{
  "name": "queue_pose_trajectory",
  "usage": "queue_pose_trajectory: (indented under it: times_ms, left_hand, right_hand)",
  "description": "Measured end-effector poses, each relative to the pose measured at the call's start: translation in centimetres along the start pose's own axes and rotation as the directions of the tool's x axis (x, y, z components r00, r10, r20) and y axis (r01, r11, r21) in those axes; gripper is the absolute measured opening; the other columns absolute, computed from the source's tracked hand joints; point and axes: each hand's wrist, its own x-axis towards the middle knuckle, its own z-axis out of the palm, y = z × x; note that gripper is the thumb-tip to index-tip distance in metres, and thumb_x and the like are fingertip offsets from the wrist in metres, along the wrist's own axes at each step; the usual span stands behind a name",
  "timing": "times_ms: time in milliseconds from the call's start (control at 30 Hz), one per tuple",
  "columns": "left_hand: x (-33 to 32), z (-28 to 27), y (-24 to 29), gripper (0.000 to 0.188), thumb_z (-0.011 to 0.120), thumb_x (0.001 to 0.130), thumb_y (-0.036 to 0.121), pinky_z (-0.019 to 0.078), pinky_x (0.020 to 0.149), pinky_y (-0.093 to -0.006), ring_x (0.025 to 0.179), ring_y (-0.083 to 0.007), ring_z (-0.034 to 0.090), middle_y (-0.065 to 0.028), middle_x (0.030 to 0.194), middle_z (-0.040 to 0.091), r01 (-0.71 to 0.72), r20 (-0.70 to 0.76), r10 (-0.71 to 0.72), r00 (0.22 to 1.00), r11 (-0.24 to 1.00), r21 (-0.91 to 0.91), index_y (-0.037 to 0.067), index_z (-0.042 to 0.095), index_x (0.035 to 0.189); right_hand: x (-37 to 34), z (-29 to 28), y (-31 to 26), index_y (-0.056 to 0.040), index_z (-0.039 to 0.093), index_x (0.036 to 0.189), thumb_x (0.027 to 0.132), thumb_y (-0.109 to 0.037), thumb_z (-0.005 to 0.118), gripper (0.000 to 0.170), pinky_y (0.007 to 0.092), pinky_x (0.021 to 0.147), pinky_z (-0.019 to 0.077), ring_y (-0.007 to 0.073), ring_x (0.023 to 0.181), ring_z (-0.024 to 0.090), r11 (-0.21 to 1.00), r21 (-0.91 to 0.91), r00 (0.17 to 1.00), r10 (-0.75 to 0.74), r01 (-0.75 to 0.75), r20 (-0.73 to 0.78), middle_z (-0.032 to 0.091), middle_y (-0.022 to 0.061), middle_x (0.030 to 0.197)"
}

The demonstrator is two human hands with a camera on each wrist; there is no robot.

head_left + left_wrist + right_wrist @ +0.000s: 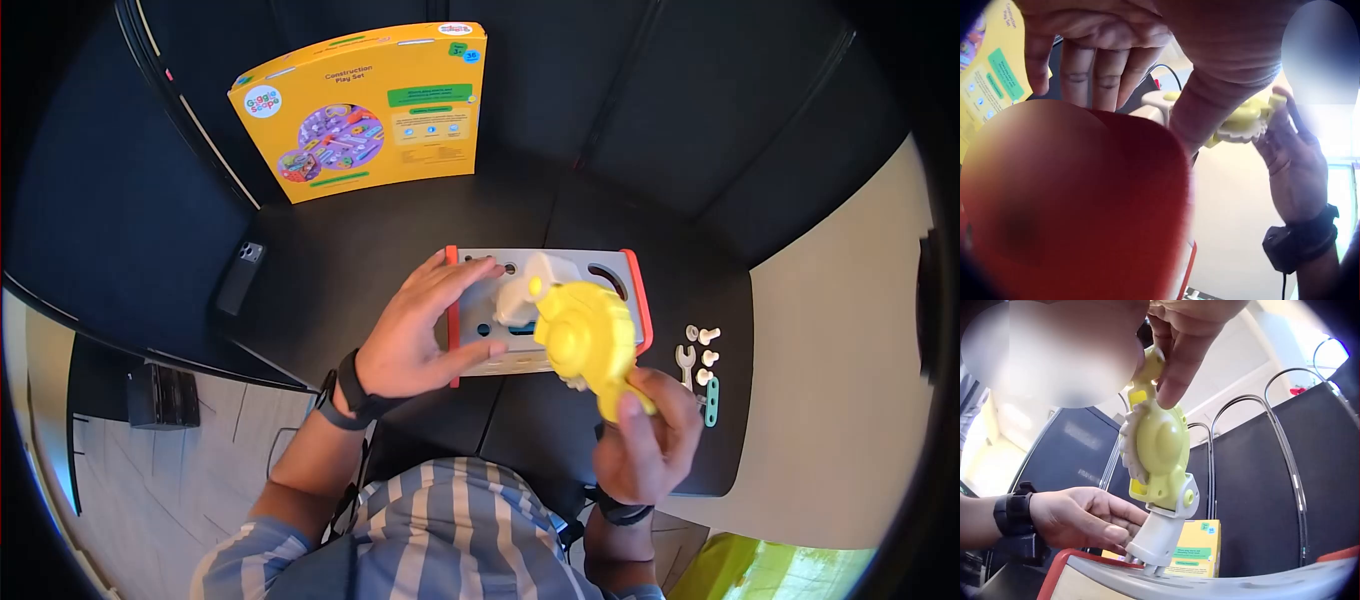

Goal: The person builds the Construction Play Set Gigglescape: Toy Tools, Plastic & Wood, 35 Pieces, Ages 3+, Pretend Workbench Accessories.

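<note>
My right hand [650,445] grips the handle of a yellow toy circular saw [585,335], which has a grey toothed blade [1132,444]. The saw is hinged to a pale grey base [1159,540] with short pegs beneath it. In the right wrist view those pegs are right at the top of the grey toy workbench [480,300]. Beside the base, my left hand [415,335] spreads its fingers over the bench's left part, thumb apart. The bench has red ends [642,300], holes and slots. Part of its top is hidden behind the saw.
On the table right of the bench lie a toy wrench [686,365], several white bolts [709,336] and a green strip [711,402] with holes. A yellow play set box [430,150] stands at the back. A phone [240,280] lies near the left edge.
</note>
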Motion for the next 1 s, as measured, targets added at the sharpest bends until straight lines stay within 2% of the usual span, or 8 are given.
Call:
queue_pose_trajectory:
  times_ms: [33,133,167,400,567,633,867,1000]
  left_hand:
    - [1.0,0.1,0.2,0.077,0.090,0.088,0.025,0.0367,0.126,-0.0568,0.130,-0.0400,0.067,-0.0195,0.136,0.074,0.003,-0.037,-0.001,0.999,0.999,0.052,0.003,0.057,0.154]
    - [2.3,0.4,-1.5,0.067,0.089,0.088,0.020,0.0470,0.117,-0.0542,0.118,-0.0399,0.072,-0.0196,0.125,0.077,-0.003,-0.096,0.013,0.995,0.996,0.094,0.001,0.063,0.147]
    - [3.1,0.3,-1.5,0.054,0.087,0.086,0.012,0.0562,0.101,-0.0486,0.105,-0.0406,0.073,-0.0214,0.117,0.077,-0.033,-0.165,0.050,0.985,0.994,0.108,-0.001,0.068,0.136]
    - [4.1,-1.2,-3.3,0.038,0.081,0.087,0.002,0.0585,0.083,-0.0454,0.087,-0.0427,0.072,-0.0250,0.106,0.073,0.047,-0.119,-0.052,0.992,0.998,-0.048,-0.004,0.071,0.123]
    - [3.4,-1.3,-4.0,0.037,0.077,0.086,-0.002,0.0529,0.116,-0.0467,0.086,-0.0434,0.072,-0.0247,0.107,0.073,0.071,-0.029,-0.070,0.997,0.996,0.045,-0.004,0.070,0.122]
    - [3.4,-1.0,-3.4,0.038,0.076,0.084,-0.003,0.0402,0.128,-0.0534,0.090,-0.0432,0.072,-0.0233,0.109,0.074,0.040,-0.082,-0.036,0.996,0.998,0.046,-0.004,0.070,0.121]
    - [3.4,-0.6,-3.8,0.040,0.077,0.080,0.000,0.0330,0.130,-0.0610,0.102,-0.0396,0.072,-0.0183,0.114,0.075,0.030,-0.109,-0.016,0.994,0.991,0.129,-0.001,0.072,0.120]
    - [3.6,-0.5,-4.0,0.055,0.090,0.070,0.022,0.0263,0.132,-0.0614,0.100,-0.0404,0.078,-0.0168,0.109,0.080,0.137,-0.077,-0.126,0.989,0.979,0.149,0.001,0.078,0.120]
  right_hand:
    - [0.8,0.5,0.0,-0.0160,0.081,0.130,0.084,0.004,0.086,0.051,0.0405,0.087,0.0615,0.0327,0.105,0.072,0.999,0.018,0.997,-0.050,0.050,0.055,0.069,0.0141,0.123]
    - [3.3,2.1,-0.2,-0.0175,0.082,0.130,0.081,0.000,0.088,0.052,0.0366,0.080,0.0637,0.0299,0.103,0.072,0.979,0.026,0.965,-0.204,0.202,0.164,0.067,0.0126,0.120]
    - [4.0,2.9,-0.2,-0.0163,0.081,0.129,0.079,0.002,0.085,0.053,0.0364,0.077,0.0652,0.0294,0.102,0.072,0.974,0.040,0.960,-0.228,0.225,0.165,0.066,0.0113,0.118]
    - [6.0,5.8,-0.1,-0.0134,0.082,0.128,0.077,0.003,0.084,0.054,0.0389,0.079,0.0670,0.0293,0.103,0.073,0.970,0.119,0.962,-0.230,0.214,0.149,0.067,0.0111,0.116]
    - [4.9,6.4,-0.1,-0.0119,0.082,0.128,0.080,-0.003,0.087,0.049,0.0367,0.079,0.0672,0.0288,0.103,0.075,0.970,0.192,0.975,-0.180,0.152,0.134,0.073,0.0124,0.118]
    - [4.6,6.3,0.0,-0.0106,0.082,0.127,0.081,-0.005,0.089,0.046,0.0366,0.080,0.0673,0.0293,0.103,0.076,0.971,0.205,0.983,-0.149,0.124,0.110,0.075,0.0133,0.120]
    - [2.0,3.5,1.9,-0.0014,0.080,0.118,0.087,-0.016,0.092,0.036,0.0408,0.091,0.0635,0.0343,0.108,0.077,0.974,0.195,0.993,0.120,-0.119,0.009,0.077,0.0201,0.123]
    - [0.2,2.8,4.1,0.0028,0.079,0.118,0.090,-0.006,0.088,0.030,0.0363,0.088,0.0612,0.0319,0.104,0.077,0.961,0.151,0.971,0.237,-0.233,-0.012,0.078,0.0195,0.119]
